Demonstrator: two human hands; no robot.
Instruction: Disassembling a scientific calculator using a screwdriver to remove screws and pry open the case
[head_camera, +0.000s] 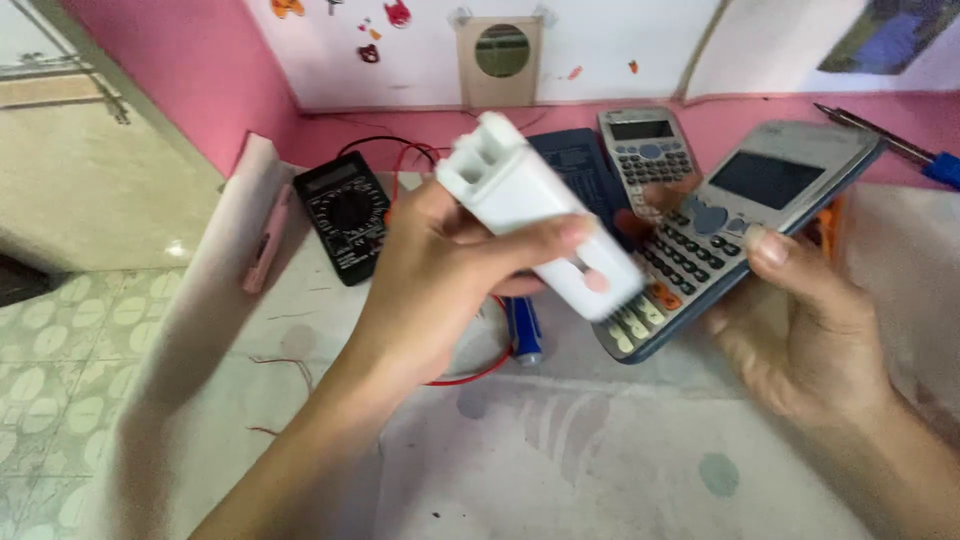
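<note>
My left hand (440, 280) grips a white rectangular plastic tool (530, 205) with slots at its upper end, held at a slant; its lower end touches the keys of a grey scientific calculator (735, 215). My right hand (810, 330) holds that calculator from below and the right, thumb on its edge, tilted with the screen up and to the right. Both hands are above the table.
A second grey calculator (645, 145) lies on a dark blue case (575, 165) by the pink wall. A black multimeter (345, 210) with red and black leads lies at left. A blue pen (523, 330) sits under the hands. A soldering-type tool (900, 150) is at far right.
</note>
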